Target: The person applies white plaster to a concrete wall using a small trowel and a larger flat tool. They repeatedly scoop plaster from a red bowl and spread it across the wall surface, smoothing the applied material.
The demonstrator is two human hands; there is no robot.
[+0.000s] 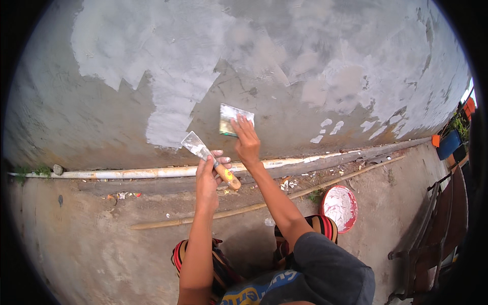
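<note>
My left hand (210,169) holds a putty knife by its wooden handle (229,177), the white-smeared metal blade (195,145) tilted up to the left. My right hand (246,136) has its fingers on a flat, square spreader (229,120) with white paste on it, at the grey wall (178,51); whether the spreader touches the wall I cannot tell. Uneven patches of white coating (172,121) cover parts of the wall. Near my right knee a red tub (339,207) holds white paste.
A white pipe (127,173) runs along the wall's foot, with a long bamboo pole (168,223) and scattered debris on the concrete ground (91,244). A dark wooden bench (437,223) stands at my right; behind it are a blue container (448,144) and orange objects (436,140).
</note>
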